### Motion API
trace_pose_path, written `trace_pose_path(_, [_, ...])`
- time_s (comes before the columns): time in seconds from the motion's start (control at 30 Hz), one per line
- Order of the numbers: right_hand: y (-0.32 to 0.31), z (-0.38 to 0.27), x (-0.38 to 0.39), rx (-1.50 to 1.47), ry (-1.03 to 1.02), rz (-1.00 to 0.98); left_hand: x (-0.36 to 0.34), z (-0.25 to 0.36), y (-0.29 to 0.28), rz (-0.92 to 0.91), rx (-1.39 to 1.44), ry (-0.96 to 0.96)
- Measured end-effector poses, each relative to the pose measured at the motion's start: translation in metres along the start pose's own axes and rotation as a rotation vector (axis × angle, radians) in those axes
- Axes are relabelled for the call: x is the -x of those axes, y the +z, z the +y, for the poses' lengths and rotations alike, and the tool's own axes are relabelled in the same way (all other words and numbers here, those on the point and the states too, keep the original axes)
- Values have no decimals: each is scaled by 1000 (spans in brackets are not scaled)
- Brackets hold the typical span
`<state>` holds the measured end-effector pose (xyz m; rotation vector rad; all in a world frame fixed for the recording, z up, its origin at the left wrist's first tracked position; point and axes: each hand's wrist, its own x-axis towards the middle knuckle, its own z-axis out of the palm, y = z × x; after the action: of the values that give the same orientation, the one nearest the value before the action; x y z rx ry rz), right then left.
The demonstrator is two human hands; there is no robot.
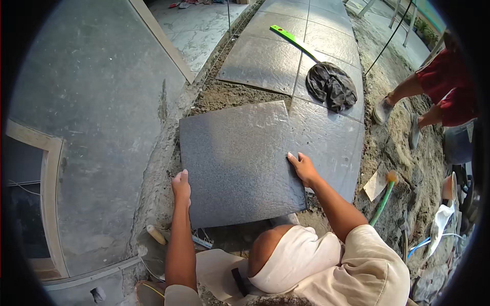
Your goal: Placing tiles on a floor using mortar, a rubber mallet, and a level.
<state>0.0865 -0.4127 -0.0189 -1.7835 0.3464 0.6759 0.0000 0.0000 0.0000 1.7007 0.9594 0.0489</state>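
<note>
A large square grey floor tile [237,163] is held up between my two hands, slightly turned against the laid tiles. My left hand [181,187] grips its left edge, thumb on top and the other fingers hidden beneath. On the right edge, my right hand [303,169] clasps the tile the same way. Beyond the tile's far edge lies a patch of bare sandy mortar [235,97]. Laid grey tiles [332,145] run alongside on the right and further off.
A bright green spirit level [286,34] and a black crumpled bag [331,86] lie on the laid tiles. A grey wall [109,102] borders the left. At right, another person's legs [408,92] stand on rough ground near a green hose [382,204].
</note>
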Motion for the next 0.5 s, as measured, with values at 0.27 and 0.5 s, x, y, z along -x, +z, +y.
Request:
trace_pose_path(0.27, [-37,-12,-68,-390,14,110,-57,108,40,-610,284,134])
trace_pose_path(0.5, [-95,-115,-86,-556,25,85,-48,190,72,-836,616,79])
